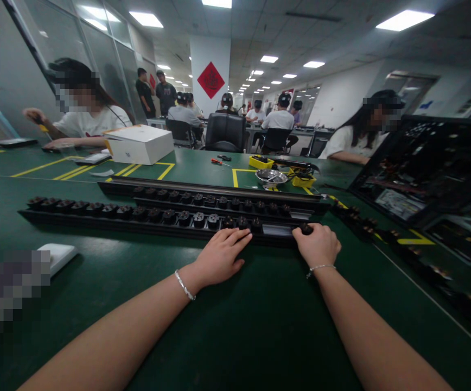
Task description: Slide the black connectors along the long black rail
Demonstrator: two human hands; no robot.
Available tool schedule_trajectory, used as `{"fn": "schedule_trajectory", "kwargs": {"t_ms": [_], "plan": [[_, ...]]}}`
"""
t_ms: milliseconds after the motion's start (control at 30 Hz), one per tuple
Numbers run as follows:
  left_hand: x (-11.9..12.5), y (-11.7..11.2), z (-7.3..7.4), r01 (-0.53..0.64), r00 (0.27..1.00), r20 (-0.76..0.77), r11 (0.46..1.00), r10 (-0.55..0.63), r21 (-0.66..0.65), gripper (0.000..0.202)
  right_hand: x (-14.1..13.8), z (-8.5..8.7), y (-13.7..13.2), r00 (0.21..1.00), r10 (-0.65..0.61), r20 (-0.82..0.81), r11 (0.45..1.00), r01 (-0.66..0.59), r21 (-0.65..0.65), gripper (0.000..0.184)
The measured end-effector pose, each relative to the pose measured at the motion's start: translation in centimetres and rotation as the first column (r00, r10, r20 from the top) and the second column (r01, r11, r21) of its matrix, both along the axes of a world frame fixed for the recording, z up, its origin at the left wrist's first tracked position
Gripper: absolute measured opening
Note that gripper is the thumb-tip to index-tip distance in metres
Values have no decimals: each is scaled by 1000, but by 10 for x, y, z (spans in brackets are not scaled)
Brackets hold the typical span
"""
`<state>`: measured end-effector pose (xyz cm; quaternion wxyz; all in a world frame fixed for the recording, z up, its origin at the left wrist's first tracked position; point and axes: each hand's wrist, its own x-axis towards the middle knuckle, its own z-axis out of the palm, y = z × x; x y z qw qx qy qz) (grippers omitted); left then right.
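A long black channel [93, 220] lies across the table with a row of round black socket modules [184, 218] in it. Toward its right end, a bare stretch of the channel floor [278, 229] shows. My left hand [223, 256] rests with fingers stretched out on the channel's near edge, close to the last modules of the row. At the right end, my right hand [319, 247] is closed around a round black socket module [306, 228] at the channel. The fingers' undersides are hidden. Just behind, a second black channel [294, 214] holds a similar row.
Behind the channels stand a metal bowl [271, 177], yellow bins [261, 162], a screwdriver [219, 162] and a white box [141, 144]. More black modules [418, 255] line the right side, near a large open black case [431, 168]. Co-workers sit at left and right.
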<state>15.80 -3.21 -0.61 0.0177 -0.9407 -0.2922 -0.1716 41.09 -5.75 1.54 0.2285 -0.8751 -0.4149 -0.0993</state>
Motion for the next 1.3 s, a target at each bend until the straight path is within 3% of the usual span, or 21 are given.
{"fn": "schedule_trajectory", "kwargs": {"t_ms": [1300], "plan": [[0, 0, 2, 5, 1000, 11, 1000, -5, -12, 63, 19, -1, -2, 997, -51, -54, 999, 52, 14, 45]]}}
